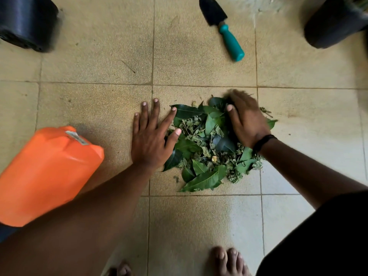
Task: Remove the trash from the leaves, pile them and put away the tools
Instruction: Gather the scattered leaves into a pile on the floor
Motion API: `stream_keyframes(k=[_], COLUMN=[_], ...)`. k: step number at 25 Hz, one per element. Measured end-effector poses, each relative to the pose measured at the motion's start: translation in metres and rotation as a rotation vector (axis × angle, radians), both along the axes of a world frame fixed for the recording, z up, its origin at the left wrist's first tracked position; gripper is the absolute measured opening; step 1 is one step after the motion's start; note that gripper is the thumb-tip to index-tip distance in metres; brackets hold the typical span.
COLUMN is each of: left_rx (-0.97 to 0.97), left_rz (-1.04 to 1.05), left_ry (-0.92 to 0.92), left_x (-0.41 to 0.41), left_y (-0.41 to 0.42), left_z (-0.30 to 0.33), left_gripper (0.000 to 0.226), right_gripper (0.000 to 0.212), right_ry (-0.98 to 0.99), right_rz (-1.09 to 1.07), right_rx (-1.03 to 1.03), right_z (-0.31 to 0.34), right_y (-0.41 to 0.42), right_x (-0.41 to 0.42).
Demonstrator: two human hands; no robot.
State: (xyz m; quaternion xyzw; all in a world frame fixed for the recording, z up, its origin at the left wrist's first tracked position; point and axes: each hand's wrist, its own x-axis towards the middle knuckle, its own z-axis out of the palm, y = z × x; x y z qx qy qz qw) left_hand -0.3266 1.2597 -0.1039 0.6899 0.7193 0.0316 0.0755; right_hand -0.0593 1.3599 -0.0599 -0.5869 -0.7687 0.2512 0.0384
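A pile of green leaves (207, 144), fresh and shrivelled ones mixed, lies on the tiled floor (95, 68) in the middle of the view. My left hand (151, 136) lies flat with straight, spread fingers against the pile's left edge, its forefinger and thumb touching the leaves. My right hand (247, 118) rests on the pile's upper right side, blurred, its fingers bent down over the leaves. Whether it holds any I cannot tell. A hand trowel (223, 26) with a black blade and a teal handle lies on the floor beyond the pile.
An orange plastic jerrycan (45, 172) lies on its side at the left, close to my left forearm. A black pot (27, 20) stands at the top left and another black pot (336, 22) at the top right. My bare toes (227, 259) show at the bottom.
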Motion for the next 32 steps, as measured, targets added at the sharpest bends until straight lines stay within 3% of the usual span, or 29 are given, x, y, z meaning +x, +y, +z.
stream_keyframes(k=[5,6,9,11,16,19,23,26,29,32], left_rx=[0.006,0.004,0.008,0.014,0.026,0.072,0.188,0.372,0.488,0.581], left_rz=[0.002,0.002,-0.008,-0.008,-0.006,0.01,0.098,0.223,0.472,0.48], left_ry=[0.006,0.005,-0.002,-0.012,-0.039,-0.109,-0.271,-0.493,-0.838,-0.845], left_x=[0.001,0.001,0.0,0.0,0.0,0.001,0.003,0.012,0.026,0.048], left_y=[0.0,0.0,-0.001,-0.001,0.0,0.0,0.007,0.025,0.056,0.08], left_z=[-0.002,-0.001,-0.001,-0.002,-0.001,0.0,-0.002,-0.004,0.013,0.039], left_gripper=[0.064,0.064,0.061,0.059,0.058,0.059,0.057,0.043,0.041,0.042], right_gripper=[0.041,0.045,0.084,0.094,0.042,0.031,0.01,0.002,0.001,0.025], right_ry=[0.138,0.083,-0.192,-0.31,-0.305,-0.273,0.066,0.346,0.533,0.769], right_rz=[0.093,0.119,0.304,0.403,0.464,0.354,0.258,0.127,-0.02,-0.245], right_rx=[0.117,0.063,-0.159,-0.137,-0.017,-0.077,0.021,-0.156,-0.305,-0.424], right_z=[0.025,0.031,0.038,0.033,0.021,0.023,0.054,0.074,0.082,0.08], right_y=[0.001,0.003,-0.001,-0.006,-0.005,-0.002,0.006,0.008,0.01,0.013], right_x=[-0.013,-0.016,-0.037,-0.051,-0.068,-0.063,-0.052,-0.046,-0.035,-0.021])
